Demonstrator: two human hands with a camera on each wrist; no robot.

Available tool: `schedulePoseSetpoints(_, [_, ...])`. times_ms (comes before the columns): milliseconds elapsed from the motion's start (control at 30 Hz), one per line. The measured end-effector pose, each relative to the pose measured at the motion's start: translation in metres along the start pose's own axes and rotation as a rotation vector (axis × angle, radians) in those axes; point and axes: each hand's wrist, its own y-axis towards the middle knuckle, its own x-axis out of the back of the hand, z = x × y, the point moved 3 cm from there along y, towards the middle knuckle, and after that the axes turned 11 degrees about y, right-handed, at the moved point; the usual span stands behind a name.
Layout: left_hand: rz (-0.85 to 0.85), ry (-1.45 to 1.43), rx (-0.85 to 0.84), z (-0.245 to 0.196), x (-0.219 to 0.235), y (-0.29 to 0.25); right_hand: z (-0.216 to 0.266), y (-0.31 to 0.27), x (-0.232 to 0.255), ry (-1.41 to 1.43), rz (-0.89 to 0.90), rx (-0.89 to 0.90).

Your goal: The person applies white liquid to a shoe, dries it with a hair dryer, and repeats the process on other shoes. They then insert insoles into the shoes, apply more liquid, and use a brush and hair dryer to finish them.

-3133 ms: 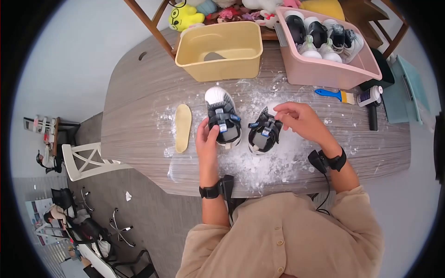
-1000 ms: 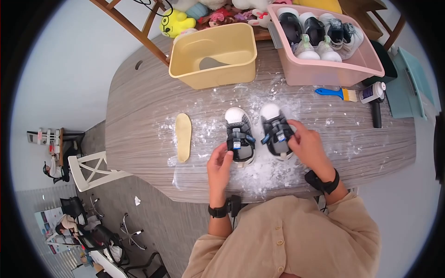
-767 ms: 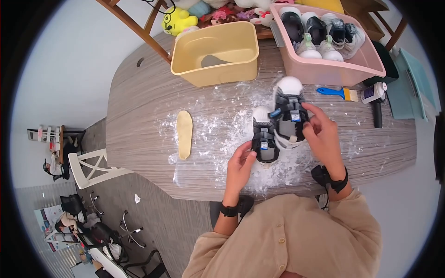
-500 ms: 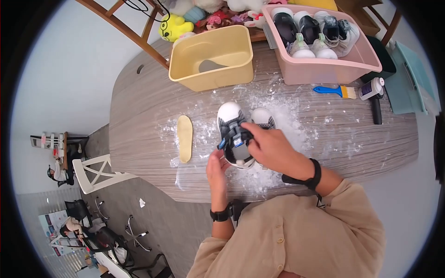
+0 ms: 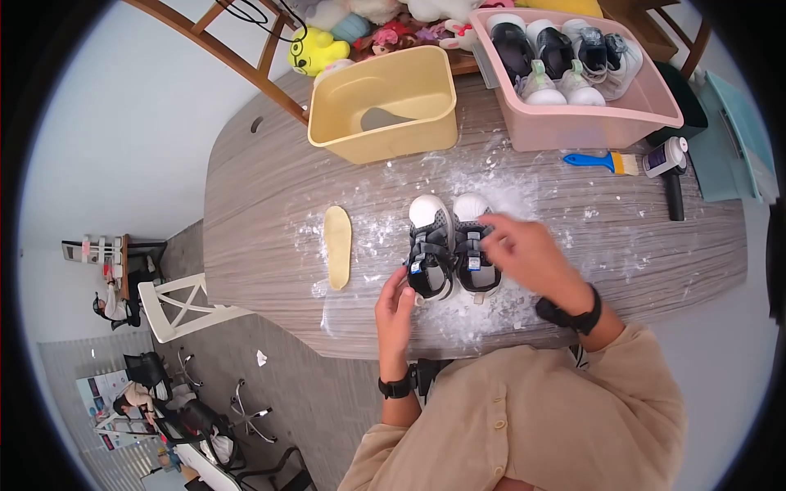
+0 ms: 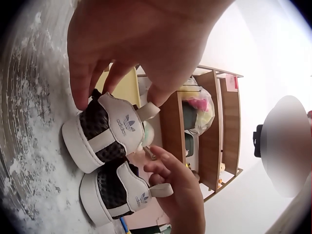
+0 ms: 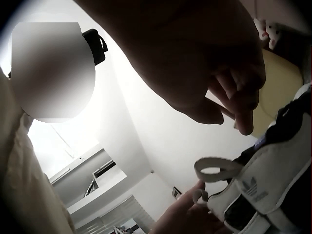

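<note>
Two black-and-white strapped sneakers stand side by side on the powdery table [image 5: 270,188], toes pointing away. My left hand [image 5: 395,315] is at the heel end of the left sneaker [image 5: 426,214], fingertips along its outer side. In the left wrist view its fingers reach over the collar, the thumb close to the pale heel loop [image 6: 148,112]. My right hand [image 5: 530,255] hovers over the outer side of the right sneaker [image 5: 472,209], fingers loosely bent with nothing between them. The right wrist view shows its fingers [image 7: 246,119] apart from the sneaker's heel.
A pale yellow insole [image 5: 336,250] lies to the left. Behind stand a yellow bin [image 5: 385,147] with a grey insole inside and a pink bin [image 5: 573,135] of shoes. A blue-handled brush [image 5: 591,161] and a white bottle [image 5: 665,157] are at the right.
The sneakers shifted about; half a second ago my right hand held one at the straps, partly covering the other. Now they stand paired, and my right hand has let go and drawn right.
</note>
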Motion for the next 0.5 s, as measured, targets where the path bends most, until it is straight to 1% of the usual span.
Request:
schedulePoseSetpoints(67, [0.012, -0.030, 0.006, -0.002, -0.001, 0.000, -0.013, -0.005, 0.035, -0.063, -0.115, 0.003])
schedulePoseSetpoints(167, [0.005, -0.003, -0.008, -0.008, -0.003, 0.002, -0.025, -0.019, 0.066, -0.084, -0.237, -0.078])
schedulePoseSetpoints(267, [-0.018, 0.041, -0.004, 0.000, -0.004, 0.006, -0.027, -0.030, 0.070, -0.110, -0.230, -0.046])
schedulePoseSetpoints(367, [-0.045, 0.102, 0.036, 0.002, -0.003, 0.008, -0.029, -0.031, 0.067, -0.147, -0.170, -0.037])
schedulePoseSetpoints(500, [-0.186, 0.251, 0.012, 0.001, 0.005, 0.007, -0.022, -0.023, 0.063, -0.172, -0.144, 0.012])
